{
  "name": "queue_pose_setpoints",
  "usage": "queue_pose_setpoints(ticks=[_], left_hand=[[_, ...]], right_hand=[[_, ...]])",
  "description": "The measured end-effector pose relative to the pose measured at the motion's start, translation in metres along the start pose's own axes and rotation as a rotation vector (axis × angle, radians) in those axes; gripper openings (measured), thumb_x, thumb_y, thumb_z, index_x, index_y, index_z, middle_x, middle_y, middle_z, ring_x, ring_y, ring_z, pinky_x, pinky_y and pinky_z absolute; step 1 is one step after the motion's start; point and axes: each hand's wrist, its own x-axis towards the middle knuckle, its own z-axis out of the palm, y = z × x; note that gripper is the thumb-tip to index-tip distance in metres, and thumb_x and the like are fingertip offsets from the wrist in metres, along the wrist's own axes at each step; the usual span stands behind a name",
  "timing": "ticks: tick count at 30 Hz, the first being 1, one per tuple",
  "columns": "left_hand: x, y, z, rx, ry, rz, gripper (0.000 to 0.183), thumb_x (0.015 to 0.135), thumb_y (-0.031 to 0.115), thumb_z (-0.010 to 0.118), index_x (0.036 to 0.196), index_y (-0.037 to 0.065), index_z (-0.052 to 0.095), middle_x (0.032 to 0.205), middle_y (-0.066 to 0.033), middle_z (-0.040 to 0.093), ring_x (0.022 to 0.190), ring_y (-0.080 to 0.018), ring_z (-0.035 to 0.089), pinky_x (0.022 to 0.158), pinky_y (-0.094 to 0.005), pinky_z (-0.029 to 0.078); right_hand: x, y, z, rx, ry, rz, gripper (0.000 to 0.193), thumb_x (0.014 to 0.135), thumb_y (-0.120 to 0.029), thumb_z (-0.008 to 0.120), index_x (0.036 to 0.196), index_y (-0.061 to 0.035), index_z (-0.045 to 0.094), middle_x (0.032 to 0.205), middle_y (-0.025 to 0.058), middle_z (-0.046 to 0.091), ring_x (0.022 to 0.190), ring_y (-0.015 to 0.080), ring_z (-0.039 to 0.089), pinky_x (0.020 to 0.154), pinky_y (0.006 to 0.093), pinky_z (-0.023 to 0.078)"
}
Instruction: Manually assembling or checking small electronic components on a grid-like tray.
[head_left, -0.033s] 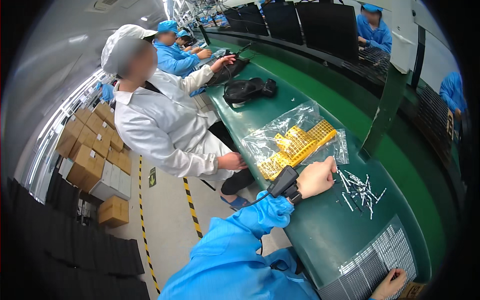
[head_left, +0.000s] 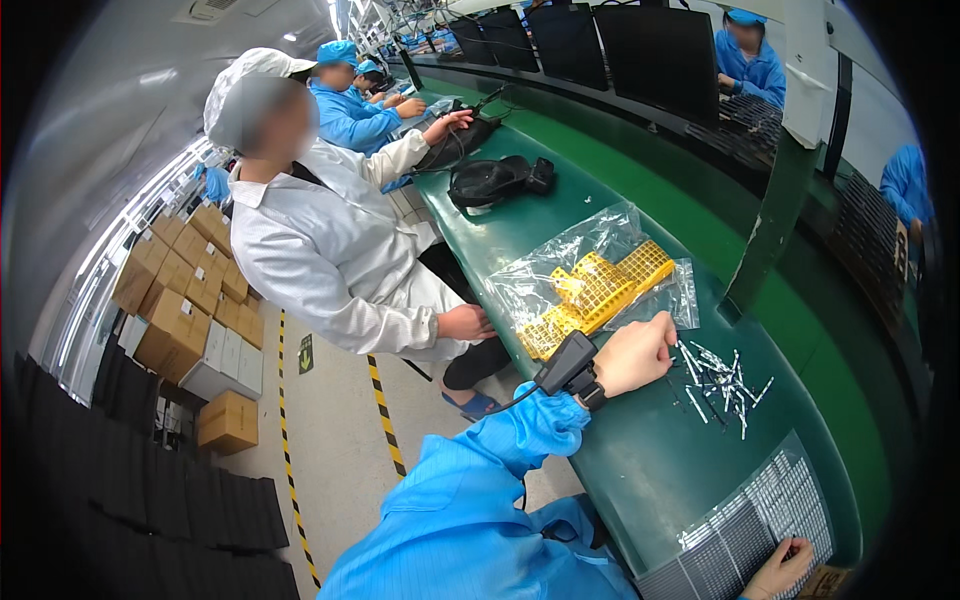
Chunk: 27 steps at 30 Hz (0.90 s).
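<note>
My left hand (head_left: 637, 355) rests on the green bench, its fingers curled together beside a loose pile of small thin black and white sticks (head_left: 722, 378). What those fingers hold, if anything, is hidden. A black device is strapped to the left wrist. At the lower right, my right hand (head_left: 782, 570) touches a flat gridded tray (head_left: 715, 545), thumb and fingers pinched over its rows. Many cells there look filled with small white and dark pieces. Anything inside this pinch is too small to make out. A clear plastic edge shows around the tray's far end.
Yellow grid trays (head_left: 600, 288) lie on a clear plastic bag (head_left: 618, 228) beyond my left hand. Farther along sits a black strapped device (head_left: 490, 182). A person in white (head_left: 320, 240) stands at the bench's left edge. A green post (head_left: 770, 225) rises on the right.
</note>
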Motion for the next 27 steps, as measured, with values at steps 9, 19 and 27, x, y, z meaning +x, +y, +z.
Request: queue_pose_setpoints(ticks=[9,19,27], left_hand=[[0.012,0.108,0.04,-0.371,0.03,0.535,0.007,0.077,0.001,0.063,0.083,0.004,0.063,0.081,-0.0119,0.064,0.078,-0.0295,0.066,0.067,-0.0389,0.053],[-0.02,0.155,0.205,-0.866,-0.3,0.456,0.013,0.077,0.003,0.068,0.084,0.002,0.057,0.066,-0.0086,0.062,0.062,-0.0231,0.064,0.055,-0.0353,0.046],[-0.027,0.137,0.211,-0.792,-0.37,0.405,0.014,0.077,0.003,0.068,0.087,0.002,0.059,0.071,-0.0098,0.064,0.067,-0.0255,0.065,0.058,-0.0368,0.048]], right_hand=[[0.008,0.005,-0.009,0.491,-0.057,0.155,0.036,0.09,-0.036,0.073,0.099,-0.0014,0.066,0.095,0.0196,0.064,0.085,0.0391,0.061,0.077,0.0477,0.05],[0.015,-0.047,-0.017,0.986,-0.179,0.311,0.023,0.097,-0.016,0.066,0.111,0.0032,0.064,0.108,0.0148,0.065,0.097,0.0228,0.06,0.087,0.0352,0.05],[0.008,-0.048,-0.016,0.85,-0.242,0.218,0.01,0.094,-0.007,0.068,0.098,0.0003,0.063,0.094,0.0121,0.062,0.089,0.0201,0.058,0.084,0.0331,0.05]])
